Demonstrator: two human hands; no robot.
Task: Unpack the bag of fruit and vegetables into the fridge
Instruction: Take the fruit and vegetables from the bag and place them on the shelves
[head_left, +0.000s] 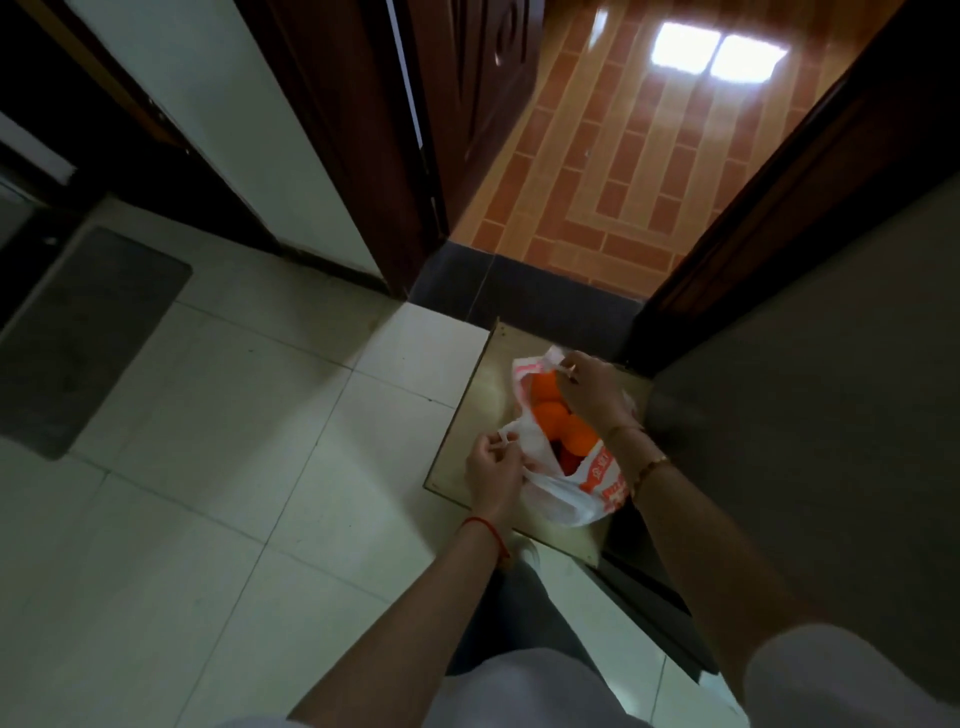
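Left hand (491, 465) pinching one thin handle of the bag (566, 467) between curled fingers, at the near left edge of the bag's mouth. Right hand (589, 387) pinching the other handle at the far edge, fingers curled round the twisted strip. Mouth pulled apart between the two, showing oranges (553, 415) piled inside and something darker red (566, 460) under them, too shadowed to name.

Bag resting on a low, pale square board (613, 540) on the floor (234, 441), just inside a doorway (519, 291), beside a grey wall or cabinet side (805, 415). Cannot tell whether that grey face is the fridge; no open fridge in view. Dark mat (88, 332) well apart to the left.

Judged by the pile, nothing unpacked yet; step in hand looks like opening the bag or gathering the handles to lift.

Handling, as a judgement: thin film bag, soft and slack, no shape of its own, likely to sag and tip once let go. Load probably fairly heavy for such thin handles, so best lifted by both handles together, or with a palm under the base. Oranges firm, round, prone to roll off the board if spilled; best taken one or two at a time from the top, cupped rather than pinched. Softer produce beneath possibly bruisable, so no pressing down
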